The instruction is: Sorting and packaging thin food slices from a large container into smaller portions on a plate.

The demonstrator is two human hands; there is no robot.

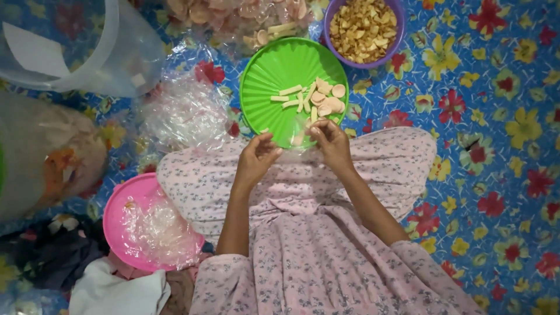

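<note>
At the upper left of the frame one clear plastic bucket (70, 46) lies tipped on the flowered floor mat (501, 175). Below it, at the lower left, one pink plate (119, 204) holds a heap of crumpled clear plastic bags (157, 230). A second crumpled heap of clear plastic (184, 111) lies on the mat just left of the middle.

In the middle of the frame the person's two hands meet over the lap of a pink flowered dress (303, 233). The left hand (256, 156) and the right hand (330, 140) are both pinched narrow on the mouth of one small clear plastic bag (296, 143), holding it between them at the near rim of the green plate; a few pale pieces show inside it.

One green plate (274, 76) sits just above the hands, carrying a loose pile of pale crackers (318, 99), some stick-shaped and some round, too overlapped to count surely. Above it, at the top edge, one large clear bag of crackers (245, 17) lies. To its right one purple bowl (396, 35) is full of golden fried chips (363, 29).
</note>
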